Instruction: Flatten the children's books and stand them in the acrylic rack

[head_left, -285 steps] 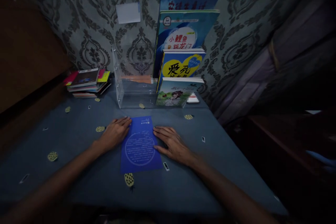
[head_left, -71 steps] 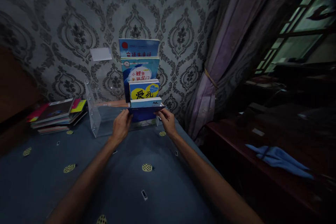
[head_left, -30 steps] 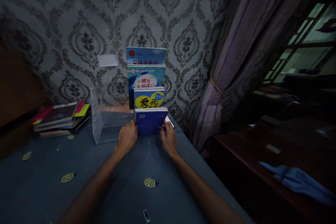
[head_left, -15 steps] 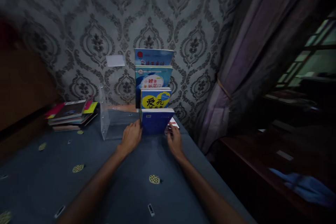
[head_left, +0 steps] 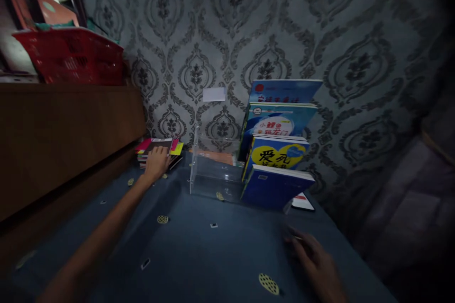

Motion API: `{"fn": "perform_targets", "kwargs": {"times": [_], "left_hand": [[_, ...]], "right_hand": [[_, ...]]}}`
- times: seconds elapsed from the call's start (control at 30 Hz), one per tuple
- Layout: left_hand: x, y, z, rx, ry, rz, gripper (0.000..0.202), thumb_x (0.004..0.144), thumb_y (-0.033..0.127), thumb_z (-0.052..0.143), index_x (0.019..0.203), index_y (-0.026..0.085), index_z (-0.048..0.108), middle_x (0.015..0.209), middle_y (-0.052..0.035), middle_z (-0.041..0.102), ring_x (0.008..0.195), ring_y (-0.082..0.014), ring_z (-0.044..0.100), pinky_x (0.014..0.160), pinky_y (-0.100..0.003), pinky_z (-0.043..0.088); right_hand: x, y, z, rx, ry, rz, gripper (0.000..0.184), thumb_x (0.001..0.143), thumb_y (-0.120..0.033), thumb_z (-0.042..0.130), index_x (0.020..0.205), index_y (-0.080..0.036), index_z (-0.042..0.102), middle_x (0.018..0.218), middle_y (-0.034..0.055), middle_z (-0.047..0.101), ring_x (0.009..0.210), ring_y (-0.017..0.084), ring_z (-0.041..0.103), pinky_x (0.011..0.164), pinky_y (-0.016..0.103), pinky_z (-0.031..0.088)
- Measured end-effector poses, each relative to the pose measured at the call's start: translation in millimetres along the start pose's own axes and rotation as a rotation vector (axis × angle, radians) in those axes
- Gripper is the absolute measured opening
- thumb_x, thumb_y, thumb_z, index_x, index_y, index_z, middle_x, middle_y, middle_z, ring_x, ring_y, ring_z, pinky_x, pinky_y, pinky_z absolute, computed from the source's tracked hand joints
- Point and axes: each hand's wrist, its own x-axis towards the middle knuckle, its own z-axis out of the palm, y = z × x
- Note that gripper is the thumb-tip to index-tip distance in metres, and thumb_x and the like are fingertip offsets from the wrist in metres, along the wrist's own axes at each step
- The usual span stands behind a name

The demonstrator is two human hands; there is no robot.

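Observation:
My left hand (head_left: 157, 164) reaches across to a stack of books and booklets (head_left: 142, 157) at the back left. Its fingers lie spread over the stack's near side and top; the fingertips are partly hidden. Low on the right, my right hand (head_left: 314, 260) hangs over the table, apart from the books. Its fingers are smeared by motion. In the right part of a clear plastic rack (head_left: 209, 184), several books stand in stepped rows. A dark blue book (head_left: 277, 189) is in front, with a yellow-and-blue book (head_left: 279, 154) and taller blue books (head_left: 284, 91) behind.
Beside the rack lies a phone-like flat thing (head_left: 303, 201) with a lit screen. A red basket (head_left: 74, 54) sits on the wooden cabinet (head_left: 67, 137) at left. Patterned wallpaper backs the blue tablecloth (head_left: 199, 255). A dark curtain (head_left: 408, 208) hangs at right.
Both hands have left the sides of the dark blue book. The left went left to the book stack; the right drew back toward me. My view has swung left.

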Motion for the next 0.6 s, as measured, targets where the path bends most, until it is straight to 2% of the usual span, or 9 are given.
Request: {"fn": "perform_targets", "kwargs": {"times": [0.1, 0.23, 0.4, 0.5, 0.6], "left_hand": [[12.9, -33.1, 16.3, 0.025, -0.088, -0.066, 0.048, 0.096, 0.038, 0.050, 0.135, 0.010, 0.050, 0.142, -0.0227, 0.051, 0.136, -0.0357, 0.040, 0.108, -0.054, 0.035], [21.5, -57.1, 42.9, 0.026, -0.233, -0.095, 0.057, 0.093, 0.044, 0.056, 0.141, 0.016, 0.045, 0.150, -0.0201, 0.046, 0.143, -0.0350, 0.034, 0.111, -0.062, 0.028], [25.0, -68.5, 60.8, 0.029, -0.298, -0.078, 0.051, 0.095, 0.041, 0.052, 0.141, 0.019, 0.046, 0.148, -0.0189, 0.048, 0.142, -0.0354, 0.036, 0.108, -0.065, 0.028], [27.2, -71.0, 63.1, 0.049, -0.286, -0.041, 0.045, 0.096, 0.037, 0.051, 0.136, 0.018, 0.050, 0.140, -0.0192, 0.055, 0.140, -0.0363, 0.037, 0.108, -0.064, 0.028], [31.0, -71.3, 62.9, 0.077, -0.273, 0.005, 0.036, 0.095, 0.031, 0.052, 0.128, 0.016, 0.055, 0.131, -0.0198, 0.060, 0.131, -0.0361, 0.046, 0.105, -0.059, 0.032]], "right_hand": [[0.2, -11.3, -2.1, 0.065, -0.110, -0.018, 0.036, 0.081, -0.050, 0.050, 0.090, -0.023, 0.072, 0.084, 0.0081, 0.074, 0.074, 0.025, 0.072, 0.070, 0.038, 0.060], [1.9, -19.4, -4.5, 0.060, -0.156, -0.023, 0.032, 0.079, -0.048, 0.051, 0.083, -0.024, 0.071, 0.083, 0.0078, 0.074, 0.078, 0.026, 0.072, 0.073, 0.040, 0.060], [0.8, -19.6, -5.7, 0.030, -0.169, -0.009, 0.033, 0.080, -0.050, 0.050, 0.080, -0.023, 0.070, 0.085, 0.0093, 0.073, 0.077, 0.027, 0.072, 0.073, 0.041, 0.061], [1.2, -19.1, -6.2, 0.018, -0.200, -0.023, 0.032, 0.080, -0.049, 0.050, 0.080, -0.024, 0.069, 0.083, 0.0089, 0.073, 0.077, 0.027, 0.072, 0.073, 0.041, 0.061], [1.8, -17.5, -6.1, -0.002, -0.204, -0.041, 0.031, 0.081, -0.048, 0.051, 0.079, -0.024, 0.070, 0.085, 0.0096, 0.074, 0.079, 0.027, 0.072, 0.075, 0.042, 0.061]]}}
